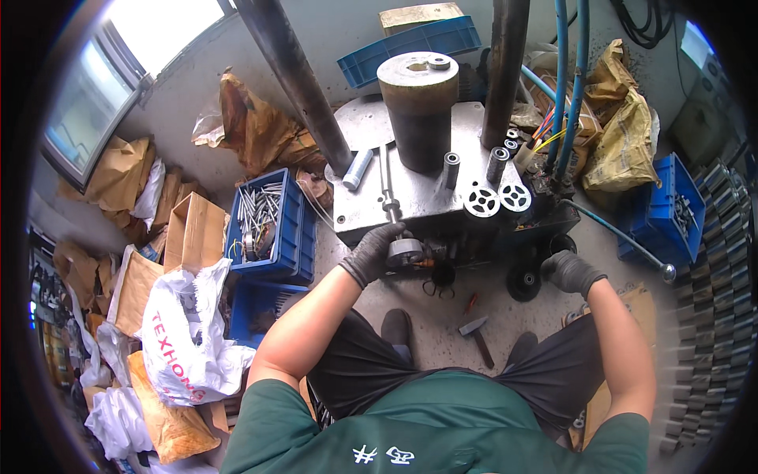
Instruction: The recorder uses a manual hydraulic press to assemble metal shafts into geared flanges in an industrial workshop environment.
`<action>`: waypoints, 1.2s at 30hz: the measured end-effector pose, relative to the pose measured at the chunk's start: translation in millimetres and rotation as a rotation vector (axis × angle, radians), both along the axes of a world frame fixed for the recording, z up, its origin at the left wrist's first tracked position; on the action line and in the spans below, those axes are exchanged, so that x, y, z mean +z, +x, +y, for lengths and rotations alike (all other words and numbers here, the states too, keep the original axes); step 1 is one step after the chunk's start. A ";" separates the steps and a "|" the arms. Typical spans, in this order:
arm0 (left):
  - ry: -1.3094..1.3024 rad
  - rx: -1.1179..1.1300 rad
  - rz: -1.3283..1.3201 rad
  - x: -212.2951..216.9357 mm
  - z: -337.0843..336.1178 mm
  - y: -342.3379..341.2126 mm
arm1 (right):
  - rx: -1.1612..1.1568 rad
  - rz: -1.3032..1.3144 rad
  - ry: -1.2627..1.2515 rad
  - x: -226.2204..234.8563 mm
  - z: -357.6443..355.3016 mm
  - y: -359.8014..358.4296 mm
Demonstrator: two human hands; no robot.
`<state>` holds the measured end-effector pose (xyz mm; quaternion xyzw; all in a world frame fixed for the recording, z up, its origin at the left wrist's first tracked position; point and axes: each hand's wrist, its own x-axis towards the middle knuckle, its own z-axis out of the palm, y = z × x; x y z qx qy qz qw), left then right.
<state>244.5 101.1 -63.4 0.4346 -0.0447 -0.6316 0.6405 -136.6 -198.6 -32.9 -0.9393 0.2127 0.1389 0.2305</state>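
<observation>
Green shirt (450, 415) foremost; left hand (373, 254) clasps metal rod (392, 208), which extends forward; right hand (572, 272) curled, grip unclear.

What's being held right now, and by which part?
The left hand appears to grip a metal shaft near its lower end; whether the right hand holds anything cannot be told.

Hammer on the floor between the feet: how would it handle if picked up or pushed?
The hammer is probably head-heavy: its metal head looks bulkier than the slim, dark handle. It should feel stiff, as the handle looks straight and solid. If pushed, it would likely pivot rather than roll, with the head set crosswise.
</observation>
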 end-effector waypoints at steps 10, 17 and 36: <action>0.074 0.021 -1.034 -22.2 -3.8 -26.0 | -0.026 0.047 0.057 20.6 11.2 -8.1; -0.329 0.261 -1.033 43.3 -18.0 -39.9 | 0.022 0.013 -0.028 18.9 -2.5 -25.4; 0.138 0.536 -1.761 274.7 -208.1 87.5 | -0.060 0.294 0.148 58.1 5.9 -21.6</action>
